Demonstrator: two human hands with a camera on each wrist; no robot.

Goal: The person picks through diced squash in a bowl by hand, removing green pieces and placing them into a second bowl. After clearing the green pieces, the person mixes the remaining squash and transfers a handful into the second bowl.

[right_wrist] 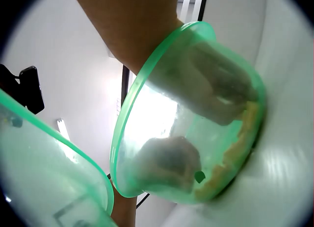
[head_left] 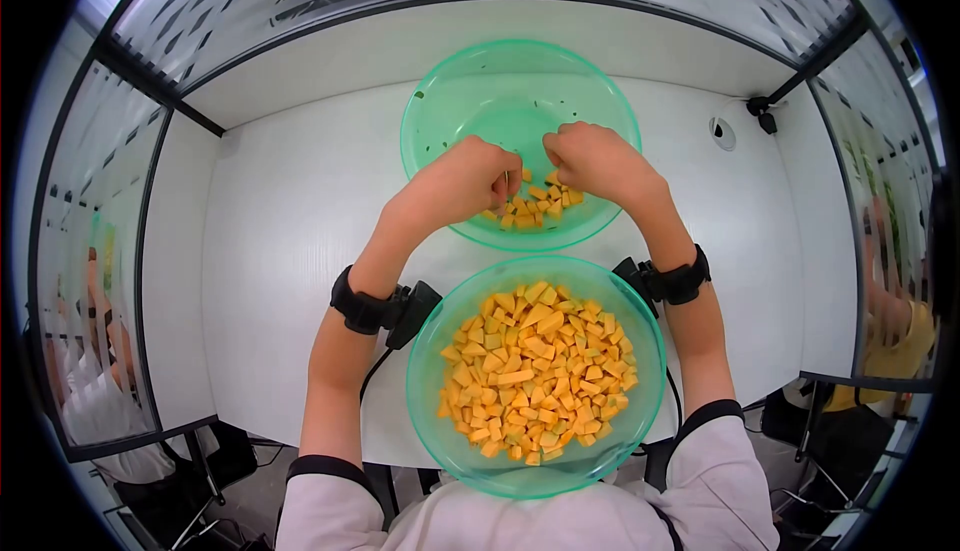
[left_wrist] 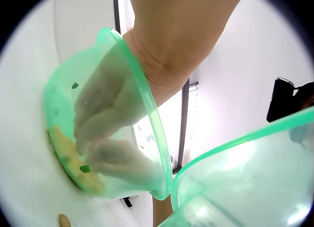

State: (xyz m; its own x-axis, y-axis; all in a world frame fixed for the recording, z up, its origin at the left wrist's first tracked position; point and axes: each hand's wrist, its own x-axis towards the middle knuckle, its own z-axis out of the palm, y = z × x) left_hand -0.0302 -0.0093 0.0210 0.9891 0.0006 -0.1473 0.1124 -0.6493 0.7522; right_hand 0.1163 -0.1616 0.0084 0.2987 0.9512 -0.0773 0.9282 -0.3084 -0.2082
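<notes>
Both hands reach into a translucent green bowl (head_left: 500, 81), where pumpkin cubes (head_left: 540, 209) gather on the near side of the floor. My left hand (head_left: 468, 176) has its fingers curled and pointing down right at the cubes. Facing it, my right hand (head_left: 600, 161) bends down from the right with fingers also curled, close over the pile. The wrist views show both hands only through the bowl's cloudy wall, so I cannot tell whether either holds a cube. A second green bowl (head_left: 425, 391), nearer my body, carries a large heap of orange pumpkin pieces (head_left: 535, 371).
The bowls stand close together on a white table (head_left: 280, 251) with raised side and back panels. Dark green scraps cling inside the far bowl. A cable hole (head_left: 722, 133) sits at the back right. A small orange-brown bit (left_wrist: 64, 220) shows below the bowl in the left wrist view.
</notes>
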